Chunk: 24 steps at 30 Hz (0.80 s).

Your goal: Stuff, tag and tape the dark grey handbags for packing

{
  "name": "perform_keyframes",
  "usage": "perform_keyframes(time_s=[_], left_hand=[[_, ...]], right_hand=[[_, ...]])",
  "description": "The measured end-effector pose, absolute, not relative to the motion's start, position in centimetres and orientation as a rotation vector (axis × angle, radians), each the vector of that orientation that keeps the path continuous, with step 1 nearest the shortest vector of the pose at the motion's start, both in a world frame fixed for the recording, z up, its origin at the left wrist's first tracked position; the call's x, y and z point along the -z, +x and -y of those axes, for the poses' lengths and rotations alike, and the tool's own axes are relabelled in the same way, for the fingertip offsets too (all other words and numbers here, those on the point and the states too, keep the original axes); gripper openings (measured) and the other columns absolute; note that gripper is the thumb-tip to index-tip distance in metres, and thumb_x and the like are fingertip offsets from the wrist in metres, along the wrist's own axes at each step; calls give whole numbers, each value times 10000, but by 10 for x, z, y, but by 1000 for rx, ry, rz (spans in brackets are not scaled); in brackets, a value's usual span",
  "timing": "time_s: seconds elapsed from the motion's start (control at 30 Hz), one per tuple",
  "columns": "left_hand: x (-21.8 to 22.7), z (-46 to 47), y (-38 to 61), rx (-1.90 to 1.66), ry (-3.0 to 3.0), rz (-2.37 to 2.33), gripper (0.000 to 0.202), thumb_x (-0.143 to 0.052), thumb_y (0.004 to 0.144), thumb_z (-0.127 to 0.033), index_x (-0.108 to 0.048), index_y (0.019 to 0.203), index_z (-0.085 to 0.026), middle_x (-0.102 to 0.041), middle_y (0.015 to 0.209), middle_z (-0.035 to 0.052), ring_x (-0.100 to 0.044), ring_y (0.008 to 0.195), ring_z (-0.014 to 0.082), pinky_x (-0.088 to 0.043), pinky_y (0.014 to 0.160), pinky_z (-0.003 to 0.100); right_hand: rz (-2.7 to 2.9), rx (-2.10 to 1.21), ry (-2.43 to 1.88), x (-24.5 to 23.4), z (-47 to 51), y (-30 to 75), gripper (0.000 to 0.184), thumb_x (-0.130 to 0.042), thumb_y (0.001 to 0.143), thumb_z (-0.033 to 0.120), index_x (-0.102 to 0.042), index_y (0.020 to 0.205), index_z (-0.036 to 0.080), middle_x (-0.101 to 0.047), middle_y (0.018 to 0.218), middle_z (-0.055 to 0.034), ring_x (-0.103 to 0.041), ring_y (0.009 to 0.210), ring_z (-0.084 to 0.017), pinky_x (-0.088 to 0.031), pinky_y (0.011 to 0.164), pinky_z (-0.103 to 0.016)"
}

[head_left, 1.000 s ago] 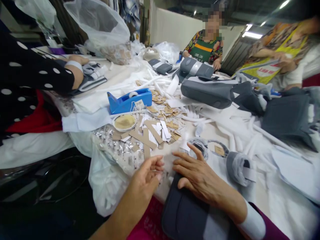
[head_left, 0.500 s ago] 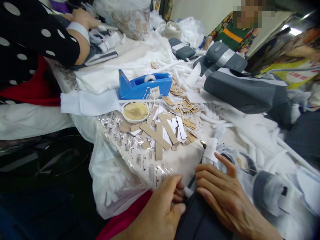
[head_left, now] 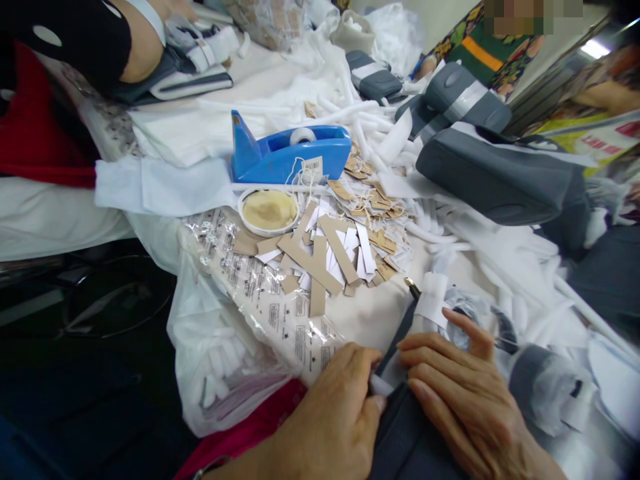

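Note:
A dark grey bag (head_left: 417, 437) lies at the bottom of the view, close to my body. My left hand (head_left: 337, 407) is closed at its upper edge, pinching a small white strip (head_left: 381, 385) between thumb and fingers. My right hand (head_left: 465, 393) curls over the bag's other side, fingers together and the little finger raised; its thumb is hidden. Beyond my fingers runs a dark strap (head_left: 400, 337) with a gold-coloured metal end (head_left: 412, 287). White wrapping (head_left: 432, 300) surrounds a part just above my right hand.
A blue tape dispenser (head_left: 293, 157) stands behind a round dish (head_left: 269, 210) and a pile of card strips and tags (head_left: 325, 257). Grey bags (head_left: 500, 173) lie at right among white foam rods (head_left: 367, 117). Another person's arm (head_left: 143, 40) reaches in at upper left; others stand at upper right.
The view has shifted slightly. My left hand has turned, its back showing more and its fingers closing in at the white strip. More of the dark strap shows between my hands.

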<state>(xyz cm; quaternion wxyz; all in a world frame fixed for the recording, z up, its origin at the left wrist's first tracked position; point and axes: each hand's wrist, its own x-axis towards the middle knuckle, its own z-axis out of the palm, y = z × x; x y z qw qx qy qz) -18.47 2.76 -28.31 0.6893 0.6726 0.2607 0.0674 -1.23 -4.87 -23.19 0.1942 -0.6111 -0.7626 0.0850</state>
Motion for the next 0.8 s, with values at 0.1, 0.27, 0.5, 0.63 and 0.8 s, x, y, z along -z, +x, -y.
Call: perform_keyframes(time_s=[0.1, 0.27, 0.5, 0.63, 0.8], left_hand=[[287, -23, -181, -208, 1548, -570, 469, -397, 851, -119, -442, 1315, -173, -526, 1233, 115, -473, 1164, 229, -360, 1038, 376], [288, -19, -176, -219, 1454, -599, 493, -392, 861, -135, -428, 1351, -174, -529, 1286, 120, -477, 1185, 248, -357, 1048, 396], [290, -13, -171, -239, 1103, -650, 512, -388, 833, -91, -427, 1340, -151, -576, 1184, 119, -564, 1030, 196, -438, 954, 366], [288, -7, -167, -217, 815, -499, 501, -484, 766, -71, -499, 1259, -157, -619, 1134, 99, -591, 1027, 190, -430, 965, 357], [284, 4, -162, -150, 550, -367, 504, -523, 658, -25, -565, 1145, -149, -675, 973, 60, -636, 923, 183, -451, 887, 326]], right_hand=[[2136, -245, -1688, 231, 51, -10, 177, -457, 847, 63, -581, 828, 189, -620, 722, 10, -626, 808, -156, -190, 1112, -476], [2126, -283, -1699, 228, 53, -9, 183, -432, 859, 76, -565, 815, 193, -618, 725, 9, -624, 795, -159, -199, 1110, -491], [2121, -288, -1667, 221, 59, -3, 194, -403, 859, 73, -549, 804, 188, -629, 742, 0, -620, 806, -162, -215, 1093, -495], [2118, -281, -1668, 219, 61, 1, 188, -407, 854, 79, -543, 783, 188, -629, 738, 4, -624, 803, -163, -212, 1095, -492], [2086, -291, -1675, 218, 63, 4, 213, -389, 865, 96, -556, 776, 192, -625, 720, -2, -620, 775, -167, -228, 1092, -496]])
